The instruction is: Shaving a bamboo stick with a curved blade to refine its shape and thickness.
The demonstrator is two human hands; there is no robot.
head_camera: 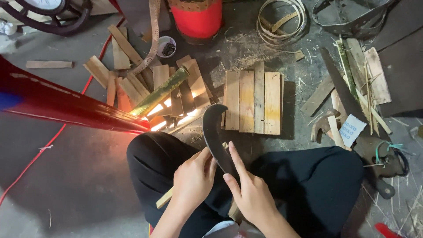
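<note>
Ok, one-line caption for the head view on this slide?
Seated on the floor, left hand and right hand grip a dark curved blade against a bamboo strip, wooden slats ahead.

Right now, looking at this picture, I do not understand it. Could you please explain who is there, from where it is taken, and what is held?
There is one picture, from a camera worn on a person's head, looking down at their lap and the floor. The person sits with knees apart. The right hand grips a dark curved blade; the left hand holds a pale bamboo strip against it. On the floor lie a small mat of wooden slats, loose wood pieces, a saw, coiled strips and a red cable.
</note>
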